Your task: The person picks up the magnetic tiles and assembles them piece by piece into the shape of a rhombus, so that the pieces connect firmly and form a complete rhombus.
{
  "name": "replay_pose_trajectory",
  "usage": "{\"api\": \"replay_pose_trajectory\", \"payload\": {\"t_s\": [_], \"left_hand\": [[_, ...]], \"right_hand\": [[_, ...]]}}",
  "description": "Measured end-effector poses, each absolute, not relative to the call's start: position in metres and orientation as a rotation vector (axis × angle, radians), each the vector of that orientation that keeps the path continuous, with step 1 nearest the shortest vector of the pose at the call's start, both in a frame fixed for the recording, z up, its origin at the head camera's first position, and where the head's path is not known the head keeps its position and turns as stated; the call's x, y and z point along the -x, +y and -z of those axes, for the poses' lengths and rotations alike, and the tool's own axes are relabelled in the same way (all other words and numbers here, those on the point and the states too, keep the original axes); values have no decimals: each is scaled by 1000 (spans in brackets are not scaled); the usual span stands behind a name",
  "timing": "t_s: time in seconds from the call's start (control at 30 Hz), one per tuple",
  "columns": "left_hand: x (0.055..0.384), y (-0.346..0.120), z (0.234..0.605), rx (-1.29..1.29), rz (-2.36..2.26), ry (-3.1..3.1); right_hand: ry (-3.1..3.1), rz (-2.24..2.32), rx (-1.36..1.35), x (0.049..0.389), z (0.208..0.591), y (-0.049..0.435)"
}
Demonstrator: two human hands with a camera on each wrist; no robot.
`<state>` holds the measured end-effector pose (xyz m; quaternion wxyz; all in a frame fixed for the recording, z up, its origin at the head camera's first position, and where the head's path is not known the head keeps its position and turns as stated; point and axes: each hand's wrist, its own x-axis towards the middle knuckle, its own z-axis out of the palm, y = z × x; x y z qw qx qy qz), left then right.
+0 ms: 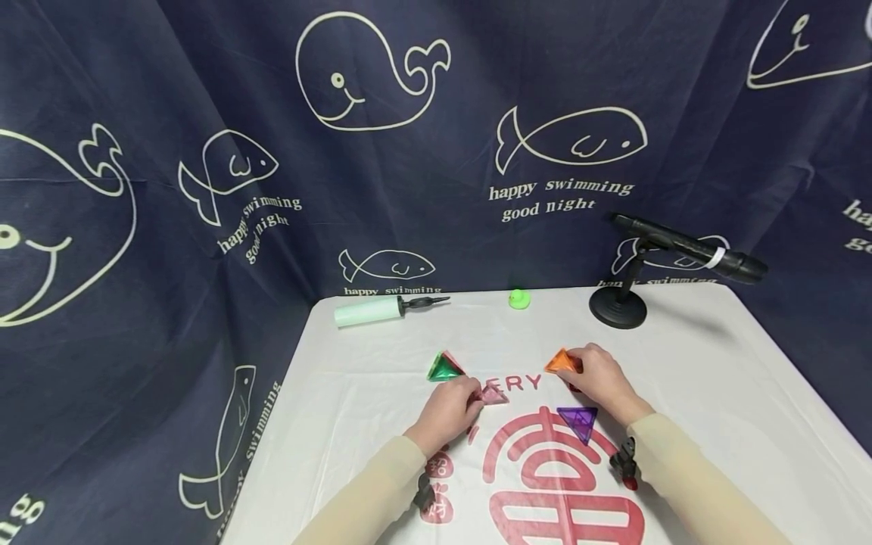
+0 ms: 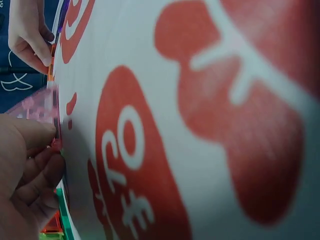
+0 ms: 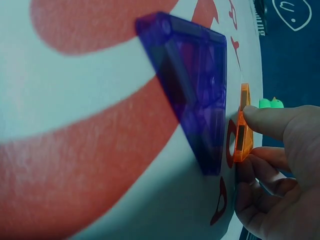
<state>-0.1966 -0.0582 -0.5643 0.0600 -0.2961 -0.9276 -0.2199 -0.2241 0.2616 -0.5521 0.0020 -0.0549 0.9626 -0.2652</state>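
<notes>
My left hand (image 1: 444,414) pinches a translucent pink triangular magnetic tile (image 1: 494,394) by its edge, low over the table. In the left wrist view the pink tile (image 2: 37,106) stands out beyond the thumb. My right hand (image 1: 605,380) pinches an orange triangular magnetic tile (image 1: 560,362); its dark edge magnets show in the right wrist view. A purple triangular tile (image 1: 578,422) lies between the hands and nearer to me. Just beyond the left hand lies a green triangular tile (image 1: 445,370), with red and yellow-green edges of other tiles against it.
At the back of the white table (image 1: 354,424) lie a pale green hand pump (image 1: 370,311) and a small green toy duck (image 1: 520,299). A black microphone on a stand (image 1: 618,306) stands at the back right. A dark blue curtain (image 1: 409,174) hangs behind.
</notes>
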Motion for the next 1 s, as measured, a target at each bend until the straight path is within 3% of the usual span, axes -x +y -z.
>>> {"api": "replay_pose_trajectory", "payload": {"t_s": [1.0], "left_hand": [[207, -20, 562, 640, 542, -2838]], "right_hand": [[2960, 856, 298, 222, 546, 213]]}}
